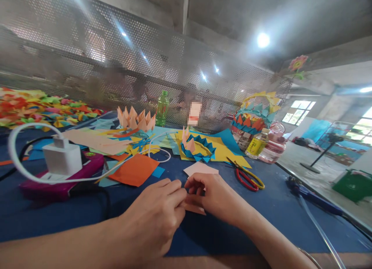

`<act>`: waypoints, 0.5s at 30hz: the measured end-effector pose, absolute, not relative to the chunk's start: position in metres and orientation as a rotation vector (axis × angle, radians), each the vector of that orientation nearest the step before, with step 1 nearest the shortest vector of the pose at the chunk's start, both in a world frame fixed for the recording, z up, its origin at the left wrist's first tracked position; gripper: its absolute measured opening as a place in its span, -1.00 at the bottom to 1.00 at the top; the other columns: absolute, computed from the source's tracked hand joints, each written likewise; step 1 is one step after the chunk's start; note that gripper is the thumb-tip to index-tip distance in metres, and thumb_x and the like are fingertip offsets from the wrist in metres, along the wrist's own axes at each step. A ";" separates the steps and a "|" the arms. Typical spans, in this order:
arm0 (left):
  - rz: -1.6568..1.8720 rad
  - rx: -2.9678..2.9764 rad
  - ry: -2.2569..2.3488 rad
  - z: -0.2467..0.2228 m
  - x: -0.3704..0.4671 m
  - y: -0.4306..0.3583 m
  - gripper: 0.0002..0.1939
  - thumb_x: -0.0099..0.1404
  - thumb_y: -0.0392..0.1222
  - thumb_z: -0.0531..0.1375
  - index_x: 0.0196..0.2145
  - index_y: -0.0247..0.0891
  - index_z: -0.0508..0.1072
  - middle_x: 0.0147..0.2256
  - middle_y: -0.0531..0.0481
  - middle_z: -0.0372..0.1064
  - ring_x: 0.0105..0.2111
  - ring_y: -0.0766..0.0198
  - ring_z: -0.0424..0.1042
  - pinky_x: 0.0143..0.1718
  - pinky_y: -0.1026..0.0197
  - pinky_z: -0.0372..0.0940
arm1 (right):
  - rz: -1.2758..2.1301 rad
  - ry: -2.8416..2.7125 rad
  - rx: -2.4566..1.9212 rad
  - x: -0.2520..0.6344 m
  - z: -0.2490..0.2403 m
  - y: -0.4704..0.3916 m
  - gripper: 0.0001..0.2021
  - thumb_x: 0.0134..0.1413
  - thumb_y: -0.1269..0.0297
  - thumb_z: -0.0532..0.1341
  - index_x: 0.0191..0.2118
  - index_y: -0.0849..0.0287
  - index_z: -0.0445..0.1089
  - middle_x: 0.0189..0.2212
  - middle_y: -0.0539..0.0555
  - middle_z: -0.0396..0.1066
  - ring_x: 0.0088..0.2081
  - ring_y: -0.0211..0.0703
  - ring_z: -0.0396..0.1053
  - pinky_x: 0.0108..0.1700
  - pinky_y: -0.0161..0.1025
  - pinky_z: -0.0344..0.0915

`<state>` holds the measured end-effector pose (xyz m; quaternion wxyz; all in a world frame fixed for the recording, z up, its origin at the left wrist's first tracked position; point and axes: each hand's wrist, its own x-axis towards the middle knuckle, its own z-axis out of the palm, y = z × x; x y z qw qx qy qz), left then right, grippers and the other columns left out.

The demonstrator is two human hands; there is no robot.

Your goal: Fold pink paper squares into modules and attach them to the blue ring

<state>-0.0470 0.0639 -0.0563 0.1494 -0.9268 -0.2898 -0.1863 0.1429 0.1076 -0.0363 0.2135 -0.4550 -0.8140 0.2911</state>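
Observation:
Both my hands meet over the blue tabletop near its front edge. A folded piece of peach paper (194, 209) shows between and below them. My left hand (162, 214) has its fingers curled closed at the paper's left end. My right hand (210, 193) pinches the paper from the other side, thumb and fingers bent together. Just beyond my fingers lies a flat peach paper sheet (200, 169). Behind it sits a ring of folded blue paper points (200, 154) with a few peach points, on yellow paper (232, 154). Parts of the held paper are hidden by my fingers.
Scissors (247, 179) lie to the right, a glue gun (315, 199) beyond. On the left, a white charger (62, 158) sits on a purple power strip (87, 170), with cables. Orange paper (135, 170), a peach paper crown (136, 119) and bottles (162, 108) stand further back.

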 end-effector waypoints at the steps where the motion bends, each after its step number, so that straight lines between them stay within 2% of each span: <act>1: -0.538 -2.665 -0.832 -0.056 -0.047 0.064 -0.91 0.06 -0.34 0.18 -0.41 -0.28 0.45 -0.33 -0.10 0.38 -0.31 0.12 0.27 -0.31 0.07 0.21 | 0.831 -2.256 -1.253 0.143 -0.036 0.108 -0.85 -0.08 0.42 0.31 -0.29 0.18 0.47 -0.46 -0.04 0.41 -0.43 -0.28 0.33 -0.40 -0.34 0.23; 5: -0.544 -2.669 -0.828 -0.055 -0.046 0.065 -0.84 0.06 -0.34 0.18 -0.33 -0.30 0.48 -0.33 -0.10 0.38 -0.32 0.12 0.28 -0.31 0.06 0.21 | 0.930 -2.219 -1.228 0.144 -0.034 0.107 -0.84 -0.10 0.46 0.32 -0.30 0.19 0.46 -0.45 -0.05 0.41 -0.40 -0.29 0.34 -0.36 -0.35 0.23; 10: -0.586 -2.658 -0.816 -0.057 -0.047 0.065 -0.92 0.05 -0.35 0.18 -0.43 -0.29 0.44 -0.36 -0.09 0.37 -0.33 0.13 0.27 -0.33 0.07 0.19 | 1.069 -2.156 -1.214 0.141 -0.032 0.101 -0.80 -0.09 0.50 0.31 -0.26 0.21 0.45 -0.45 -0.05 0.44 -0.40 -0.30 0.36 -0.37 -0.37 0.23; 15: -0.668 -2.609 -0.784 -0.057 -0.047 0.063 -0.94 0.04 -0.38 0.17 -0.49 -0.28 0.39 -0.41 -0.07 0.34 -0.38 0.16 0.23 -0.40 0.09 0.11 | 0.877 -2.176 -1.255 0.138 -0.029 0.100 -0.86 0.00 0.43 0.29 -0.25 0.20 0.48 -0.33 0.01 0.49 -0.34 -0.25 0.38 -0.34 -0.34 0.26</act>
